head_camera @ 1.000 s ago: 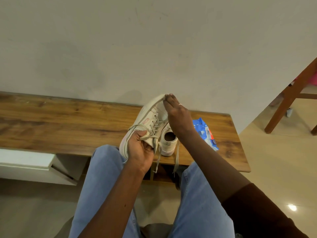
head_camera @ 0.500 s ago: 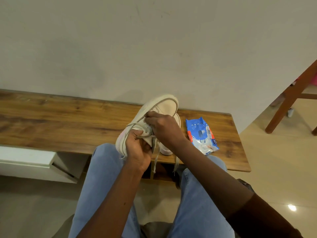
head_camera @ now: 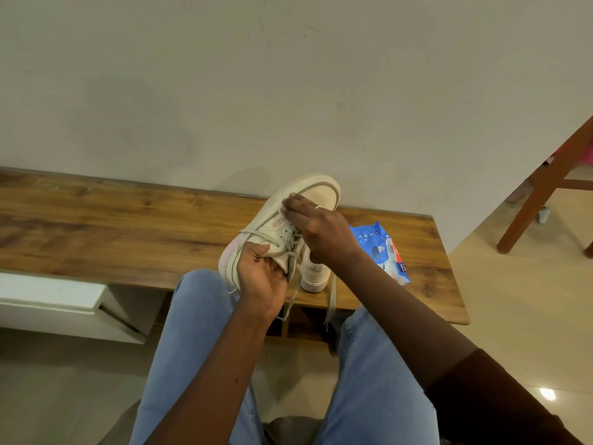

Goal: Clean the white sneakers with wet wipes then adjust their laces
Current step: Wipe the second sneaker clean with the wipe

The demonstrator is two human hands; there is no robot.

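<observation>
On wooden bench (head_camera: pixel 128 226) against wall (head_camera: pixel 288 91): resting sneaker (head_camera: pixel 316 273), wipes pack (head_camera: pixel 380 248).

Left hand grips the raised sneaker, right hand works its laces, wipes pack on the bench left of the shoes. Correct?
No. The wipes pack lies on the bench right of the shoes, not left; the head view shows it. The left hand does grip the raised sneaker and the right hand is at its laces.
</observation>
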